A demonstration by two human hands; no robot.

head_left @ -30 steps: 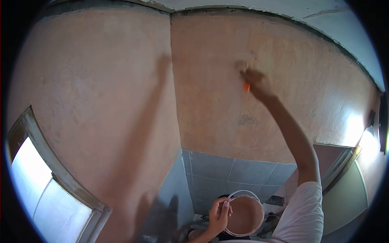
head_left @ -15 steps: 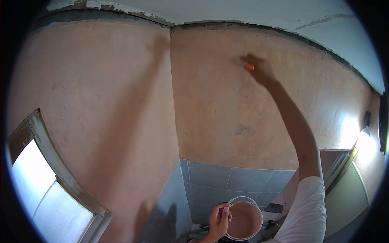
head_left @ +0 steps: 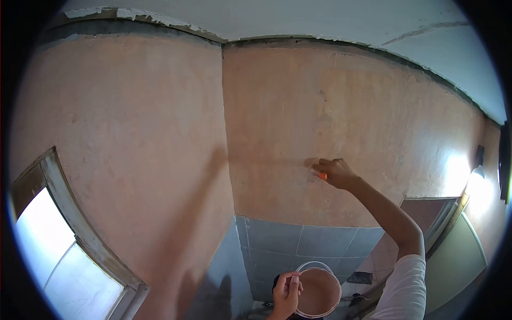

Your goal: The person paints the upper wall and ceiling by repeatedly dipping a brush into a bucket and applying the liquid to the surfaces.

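My right hand [head_left: 337,173] is closed round the orange handle of a paintbrush [head_left: 322,175]. Its pale brown bristle end meets or nearly meets the pinkish-brown wall [head_left: 277,106], about halfway up. Down at the bottom, my left hand [head_left: 287,293] grips the rim of a bucket [head_left: 338,298] on its left side. Pinkish-brown paint fills the bucket to some level, and its thin handle loops up at the back. My left fingertips partly hide the rim.
Grey tiles [head_left: 272,237] cover the lower wall. A window [head_left: 74,256] stands at left, with a doorway and pale door [head_left: 453,266] at right. A lit lamp [head_left: 477,176] hangs on the right. The ceiling edge [head_left: 176,26] is ragged. Dark items lie on the floor behind the bucket.
My right hand has moved down the wall with the paintbrush, from near the top to mid-height. Its shadow has dropped too. My left hand stays at the bucket.
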